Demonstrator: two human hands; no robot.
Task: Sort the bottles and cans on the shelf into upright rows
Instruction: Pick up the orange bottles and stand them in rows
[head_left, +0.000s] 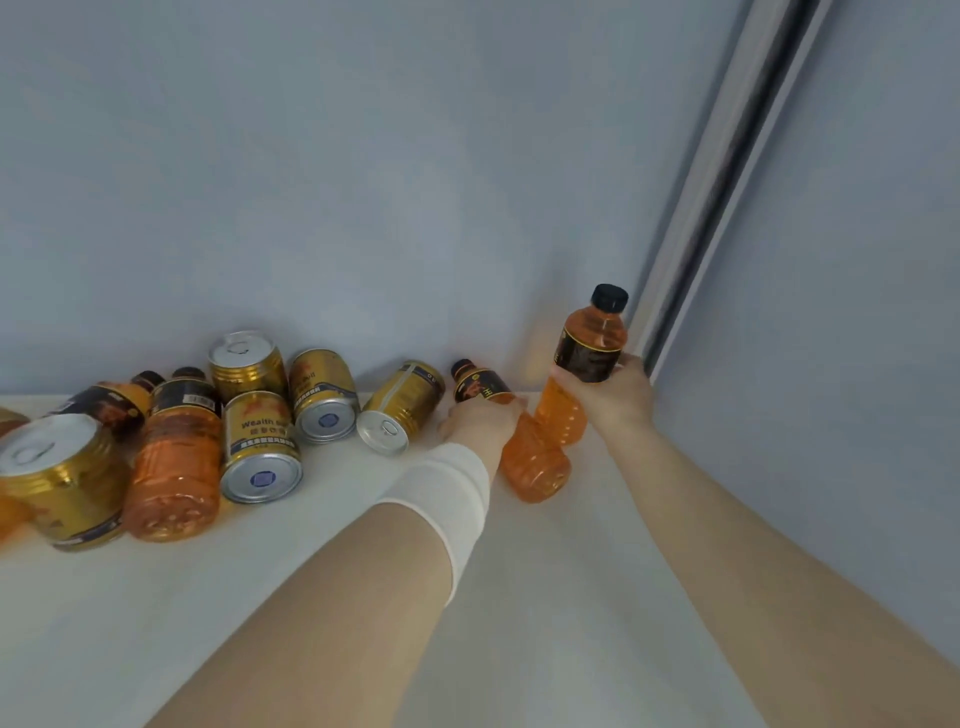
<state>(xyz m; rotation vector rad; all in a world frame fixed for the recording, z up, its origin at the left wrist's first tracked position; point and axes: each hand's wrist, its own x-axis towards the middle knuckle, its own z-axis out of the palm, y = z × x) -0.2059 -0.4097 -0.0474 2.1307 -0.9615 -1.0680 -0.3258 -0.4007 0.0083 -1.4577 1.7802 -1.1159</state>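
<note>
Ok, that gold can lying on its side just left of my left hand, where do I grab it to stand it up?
Take the gold can round the middle of its body, coming from above. It lies on its side, lid end toward you, so the curved wall faces up. Left hand grips the lying bottle, right hand the raised bottle.

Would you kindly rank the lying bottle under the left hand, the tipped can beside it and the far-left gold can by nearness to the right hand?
1. lying bottle, just left of the right hand
2. tipped can, further left
3. far-left gold can, frame edge
</note>
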